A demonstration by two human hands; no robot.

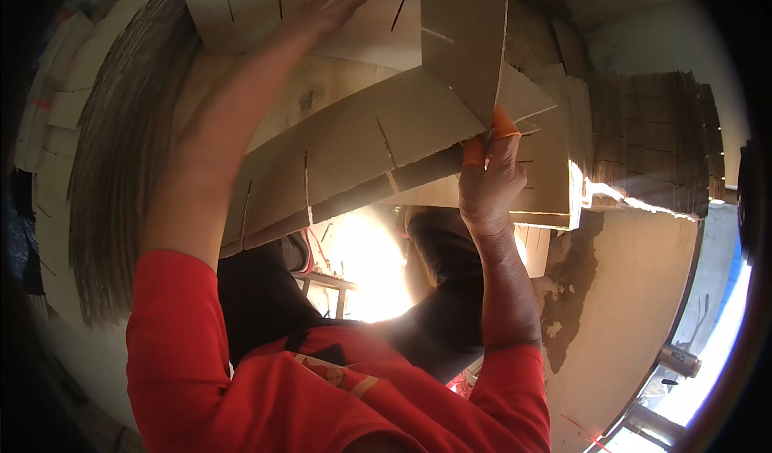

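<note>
My right hand (492, 175), with orange covers on its fingers, pinches slotted cardboard at a joint. An upright cardboard strip (465, 35) meets a long slotted cardboard strip (346, 143) there. The long strip slants down to the left above my lap, with narrow slits cut into its edge. My left hand (339, 1) reaches to the far side, its fingers curled at another slotted cardboard strip (249, 10). What its fingertips grip is partly hidden. More cardboard (539, 171) lies behind my right hand.
A tall stack of cardboard strips (129, 131) stands on the left. Another stack (647, 135) sits at the right on a pale stained surface (627, 292). Bright light glares between my legs. A metal cylinder (679, 361) is at the lower right.
</note>
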